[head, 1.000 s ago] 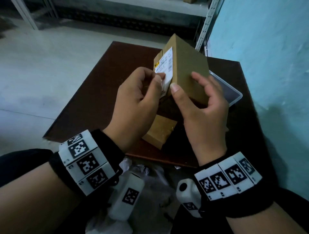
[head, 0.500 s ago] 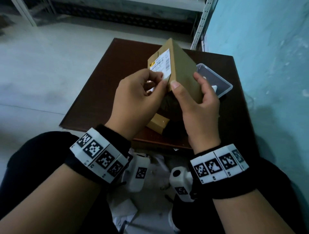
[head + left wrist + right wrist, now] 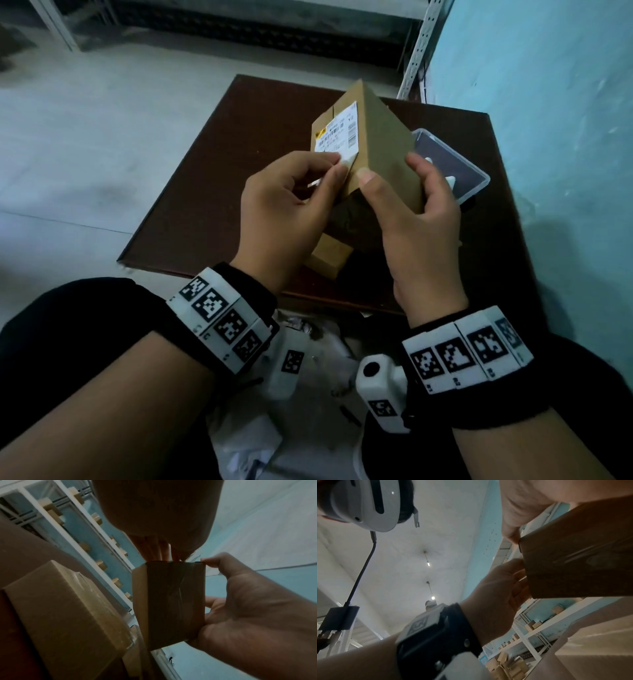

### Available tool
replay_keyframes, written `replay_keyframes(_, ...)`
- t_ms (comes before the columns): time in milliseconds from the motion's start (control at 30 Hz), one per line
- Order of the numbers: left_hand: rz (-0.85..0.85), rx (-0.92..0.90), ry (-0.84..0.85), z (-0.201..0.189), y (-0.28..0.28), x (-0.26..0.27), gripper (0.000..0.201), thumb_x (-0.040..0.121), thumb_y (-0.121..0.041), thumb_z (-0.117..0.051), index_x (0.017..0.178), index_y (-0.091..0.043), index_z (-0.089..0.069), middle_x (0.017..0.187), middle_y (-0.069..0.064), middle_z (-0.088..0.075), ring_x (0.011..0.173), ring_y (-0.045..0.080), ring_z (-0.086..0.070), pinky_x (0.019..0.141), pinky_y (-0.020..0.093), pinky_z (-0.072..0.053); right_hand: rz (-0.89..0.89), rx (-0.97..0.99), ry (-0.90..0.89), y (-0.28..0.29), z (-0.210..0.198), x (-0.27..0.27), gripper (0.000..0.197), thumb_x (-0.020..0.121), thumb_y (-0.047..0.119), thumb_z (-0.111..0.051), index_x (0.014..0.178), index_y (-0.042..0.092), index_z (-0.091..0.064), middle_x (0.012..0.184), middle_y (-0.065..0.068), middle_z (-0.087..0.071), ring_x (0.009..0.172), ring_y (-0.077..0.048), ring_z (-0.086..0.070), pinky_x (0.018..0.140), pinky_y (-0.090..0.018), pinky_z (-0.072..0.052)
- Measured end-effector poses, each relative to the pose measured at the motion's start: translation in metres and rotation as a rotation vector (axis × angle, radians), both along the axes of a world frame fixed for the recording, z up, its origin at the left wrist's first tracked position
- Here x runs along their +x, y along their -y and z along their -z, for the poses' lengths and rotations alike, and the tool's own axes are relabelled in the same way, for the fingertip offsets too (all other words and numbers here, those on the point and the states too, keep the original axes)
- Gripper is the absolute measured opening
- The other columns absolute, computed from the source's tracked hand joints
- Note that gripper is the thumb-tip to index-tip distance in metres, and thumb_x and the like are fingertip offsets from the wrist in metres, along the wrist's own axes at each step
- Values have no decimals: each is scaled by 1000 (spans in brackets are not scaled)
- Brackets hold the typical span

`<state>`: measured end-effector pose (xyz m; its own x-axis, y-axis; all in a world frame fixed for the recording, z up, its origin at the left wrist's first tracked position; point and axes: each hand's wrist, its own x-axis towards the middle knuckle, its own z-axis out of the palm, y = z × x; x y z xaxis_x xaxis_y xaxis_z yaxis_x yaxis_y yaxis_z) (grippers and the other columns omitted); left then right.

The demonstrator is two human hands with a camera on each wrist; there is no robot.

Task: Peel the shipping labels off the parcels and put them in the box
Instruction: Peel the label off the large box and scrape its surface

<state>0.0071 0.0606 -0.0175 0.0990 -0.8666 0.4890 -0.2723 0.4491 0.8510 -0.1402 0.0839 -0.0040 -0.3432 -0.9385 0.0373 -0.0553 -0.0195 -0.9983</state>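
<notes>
A brown cardboard parcel (image 3: pixel 383 144) is held up over the dark table (image 3: pixel 212 178). My right hand (image 3: pixel 414 219) grips its lower end, thumb on the near edge and fingers on the right face. A white shipping label (image 3: pixel 337 132) sticks to the parcel's left face. My left hand (image 3: pixel 291 205) pinches the label's lifted lower corner between thumb and forefinger. From below, the left wrist view shows the parcel's taped bottom (image 3: pixel 175 601) in my right hand (image 3: pixel 257 608). A clear plastic box (image 3: pixel 455 168) lies behind the parcel at the table's right.
A second cardboard parcel (image 3: pixel 329 257) lies on the table under my hands, large in the left wrist view (image 3: pixel 65 612). Torn white wrapping (image 3: pixel 308 394) litters the floor by my knees. A blue wall (image 3: pixel 548 137) stands at right, metal shelving (image 3: pixel 416 51) behind.
The held parcel has turned, and more of the label's face shows. My left fingers have taken hold of the label's lower corner and lifted it. The view has shifted back.
</notes>
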Motion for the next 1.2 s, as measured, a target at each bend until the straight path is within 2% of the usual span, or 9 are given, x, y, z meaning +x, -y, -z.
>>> replay_keyframes(133,35,50,-20,2,1,-1,11,102,-20,-69,97,-11,-67,107,1,-78,105,8,-75,80,35,-64,-7,16,11,-1,9,-2,85,67,68,-78,145,39,-57,140,12,-58,127,-9,-61,101,-39,-61)
replay_keyframes(233,66,113,-189,0,-1,-1,12,106,-20,-62,102,-9,-60,103,8,-78,99,16,-77,82,43,-65,-16,22,32,-1,11,-4,78,72,63,-79,142,38,-59,135,13,-59,124,-8,-64,98,-38,-63)
replay_keyframes(333,68,90,-70,1,2,0,24,100,-25,-73,113,-6,-69,110,4,-76,102,13,-75,83,35,-64,-8,-5,3,1,13,-6,74,74,62,-78,140,37,-59,136,12,-58,123,-6,-62,96,-35,-63)
replay_keyframes(467,55,76,22,12,6,-1,14,100,-19,-72,101,-5,-75,113,0,-76,107,11,-73,85,34,-63,-5,-24,-74,5,18,-6,70,74,64,-77,137,39,-59,136,13,-57,126,-6,-59,97,-36,-63)
replay_keyframes(667,82,138,-110,11,10,-5,8,103,-16,-66,97,-10,-63,108,5,-77,99,17,-76,74,31,-62,10,-62,-149,10,23,-10,65,77,65,-76,135,41,-60,137,12,-57,129,-10,-58,100,-40,-61)
replay_keyframes(800,86,240,-361,0,13,-6,9,106,-19,-61,101,-11,-59,100,12,-78,95,23,-78,75,35,-64,3,-22,-51,11,23,-15,65,77,62,-75,135,37,-62,137,13,-59,125,-8,-61,96,-37,-64)
replay_keyframes(900,56,169,-91,3,16,-3,25,97,-30,-75,109,-9,-70,105,4,-76,94,14,-76,76,39,-65,9,-69,-247,9,27,-14,68,78,68,-71,138,38,-58,147,9,-52,138,-10,-51,106,-44,-58)
replay_keyframes(967,42,129,53,9,18,-2,20,97,-28,-76,102,-8,-76,104,-1,-76,92,10,-73,76,38,-61,3,-70,-317,8,30,-13,68,78,70,-70,138,41,-56,157,5,-44,148,-18,-42,111,-50,-54)
replay_keyframes(1200,71,170,-9,11,21,-5,18,102,-18,-68,98,-2,-73,102,4,-76,88,15,-73,72,23,-59,14,-56,-270,9,28,-16,67,76,69,-72,135,45,-54,158,5,-42,147,-16,-43,109,-46,-56)
